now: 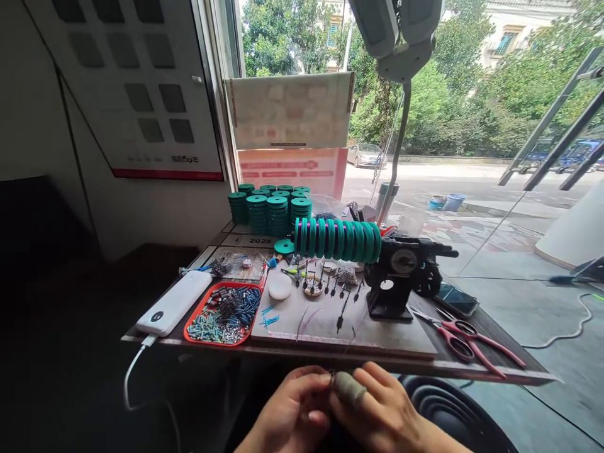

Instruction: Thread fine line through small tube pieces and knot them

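Left hand (296,406), right hand (381,402) close together
Both grips narrow; can't tell on what. Tray (219,344) 10 o'clock, scissors (468,335) 2 o'clock.

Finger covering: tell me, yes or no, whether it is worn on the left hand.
No, the grayish finger covering is wrapped around a finger of the right hand.

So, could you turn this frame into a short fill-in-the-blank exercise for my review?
1. The finger wrap is worn on the person's ____ hand.
2. The white power bank lies to the ____ of the red tray.
3. Left to right, the black machine stands ____ the red tray and the red-handled scissors.

Missing words: right; left; between.
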Tool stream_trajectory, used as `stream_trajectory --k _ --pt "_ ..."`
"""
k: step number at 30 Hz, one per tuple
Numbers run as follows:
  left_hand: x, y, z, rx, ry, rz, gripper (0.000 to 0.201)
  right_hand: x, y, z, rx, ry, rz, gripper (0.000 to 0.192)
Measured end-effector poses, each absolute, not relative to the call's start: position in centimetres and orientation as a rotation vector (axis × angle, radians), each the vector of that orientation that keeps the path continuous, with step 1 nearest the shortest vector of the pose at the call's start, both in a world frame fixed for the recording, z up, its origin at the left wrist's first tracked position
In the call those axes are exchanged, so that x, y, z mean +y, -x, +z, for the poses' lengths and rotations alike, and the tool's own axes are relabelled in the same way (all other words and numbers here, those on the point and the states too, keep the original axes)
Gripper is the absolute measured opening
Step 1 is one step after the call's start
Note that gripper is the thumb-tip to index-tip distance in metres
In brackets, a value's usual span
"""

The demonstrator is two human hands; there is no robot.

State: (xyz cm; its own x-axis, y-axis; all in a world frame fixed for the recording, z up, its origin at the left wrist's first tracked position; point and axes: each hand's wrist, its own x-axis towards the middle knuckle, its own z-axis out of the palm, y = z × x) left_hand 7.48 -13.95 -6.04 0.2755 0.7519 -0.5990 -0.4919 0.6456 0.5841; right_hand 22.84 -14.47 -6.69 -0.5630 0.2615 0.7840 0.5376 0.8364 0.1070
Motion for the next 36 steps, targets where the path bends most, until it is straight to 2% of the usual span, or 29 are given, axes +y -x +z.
stream_trajectory --k 4,8,11,15,17,19,24,27,29,30,32,33,34,36 --pt "-14.1 -7.5 -6.1 0.988 -0.484 0.894 0.013 -15.2 -22.4 -7.8 -2.067 0.849 0.059 0.031" --pt "-14.1 -7.0 -5.8 1.13 -1.477 1.008 0.013 -16.7 -22.0 -8.1 -2.032 0.95 0.325 0.041" --pt "-14.2 -6.5 -6.2 1.215 -1.947 1.038 0.015 -16.6 -22.0 -6.3 -2.105 0.904 0.569 0.034" --pt "-14.3 -6.4 -7.7 1.276 -2.294 1.429 0.017 -13.7 -21.8 -2.5 -1.798 1.038 1.168 0.017" --pt "-14.2 -6.3 -8.5 1.315 -2.464 1.654 0.02 -11.6 -21.2 -1.2 -1.63 1.078 1.473 0.019" --pt "-13.9 -6.2 -9.1 1.339 -2.586 1.766 0.02 -9.4 -20.1 -0.5 -1.602 1.088 1.625 0.018" --pt "-13.5 -5.9 -8.6 1.205 -2.777 1.757 0.021 -6.8 -17.5 0.3 -1.655 1.189 1.74 0.007" --pt "-13.7 -6.4 -7.7 1.155 -2.44 1.69 0.02 -8.2 -18.2 0.4 -1.701 1.2 1.653 0.005" --pt "-14.0 -6.8 -7.1 1.173 -1.897 1.468 0.016 -9.9 -19.7 -0.3 -1.765 1.177 1.383 0.003" --pt "-14.1 -6.9 -6.8 1.149 -1.579 1.333 0.016 -10.9 -20.7 -0.9 -1.803 1.158 1.194 0.006" --pt "-14.1 -7.1 -6.4 1.044 -0.942 1.116 0.011 -12.7 -22.5 -2.5 -1.972 0.973 0.395 0.013" --pt "-14.2 -7.1 -6.3 0.986 -0.685 1.049 0.011 -13.4 -23.1 -3.4 -2.06 0.852 0.118 0.018" --pt "-14.2 -7.1 -6.2 0.948 -0.491 1.0 0.013 -13.9 -23.6 -4.1 -2.132 0.733 -0.128 0.024" --pt "-14.1 -7.3 -6.3 0.928 -0.284 0.933 0.019 -14.5 -23.9 -5.3 -2.232 0.579 -0.407 0.03"
